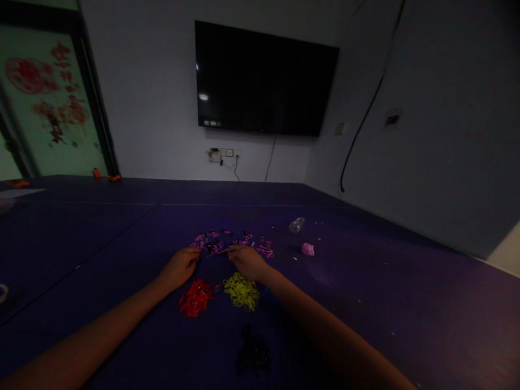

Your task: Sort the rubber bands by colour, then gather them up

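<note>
On the purple surface (134,260), small pink and black bands (211,245) lie scattered in front of both hands. My left hand (179,268) rests at the left edge of them, fingers curled in; what they hold, if anything, is too small to name. My right hand (247,261) reaches to the middle of the scatter, its thumb and finger pinched at a tiny piece that I cannot make out. A pile of red bands (195,298) sits below my left hand, and a yellow-green pile (241,291) lies just under my right hand. Nearer to me is a black pile (252,352).
A pink object (307,249) and a clear plastic piece (296,225) lie to the right. Orange items (114,177) sit at the far left edge. A dark television (264,78) hangs on the wall, with a cable (368,111) to its right.
</note>
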Action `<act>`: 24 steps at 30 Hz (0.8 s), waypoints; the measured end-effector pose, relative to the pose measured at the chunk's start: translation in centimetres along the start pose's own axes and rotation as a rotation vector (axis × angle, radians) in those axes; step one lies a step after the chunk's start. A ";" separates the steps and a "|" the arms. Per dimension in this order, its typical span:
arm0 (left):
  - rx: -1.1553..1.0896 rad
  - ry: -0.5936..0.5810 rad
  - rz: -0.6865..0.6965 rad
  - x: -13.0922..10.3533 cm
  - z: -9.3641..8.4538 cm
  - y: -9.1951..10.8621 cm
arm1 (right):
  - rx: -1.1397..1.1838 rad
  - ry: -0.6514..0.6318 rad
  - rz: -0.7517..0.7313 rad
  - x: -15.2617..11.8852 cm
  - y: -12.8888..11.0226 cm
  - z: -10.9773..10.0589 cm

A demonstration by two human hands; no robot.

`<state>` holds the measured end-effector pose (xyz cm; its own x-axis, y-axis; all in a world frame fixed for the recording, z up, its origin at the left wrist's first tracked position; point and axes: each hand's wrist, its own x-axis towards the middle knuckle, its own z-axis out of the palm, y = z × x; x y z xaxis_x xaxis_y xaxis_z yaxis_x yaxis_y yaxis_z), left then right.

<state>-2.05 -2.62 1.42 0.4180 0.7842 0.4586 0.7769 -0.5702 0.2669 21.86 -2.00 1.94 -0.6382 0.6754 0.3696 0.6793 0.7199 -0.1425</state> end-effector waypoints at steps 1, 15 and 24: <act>-0.004 0.002 -0.002 0.0 0.0 0.0 | 0.029 0.020 0.008 0.0 0.1 0.0; -0.045 0.082 0.001 0.1 -0.1 -0.5 | 0.580 0.339 0.255 0.6 0.9 -0.7; -0.091 0.128 -0.021 0.0 -0.1 -1.2 | 1.010 0.118 0.447 0.3 -0.3 -4.8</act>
<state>-3.00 -1.97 1.25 0.3339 0.7621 0.5547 0.7368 -0.5781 0.3507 23.20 -2.81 6.55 -0.3346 0.9258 0.1759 0.1980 0.2515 -0.9474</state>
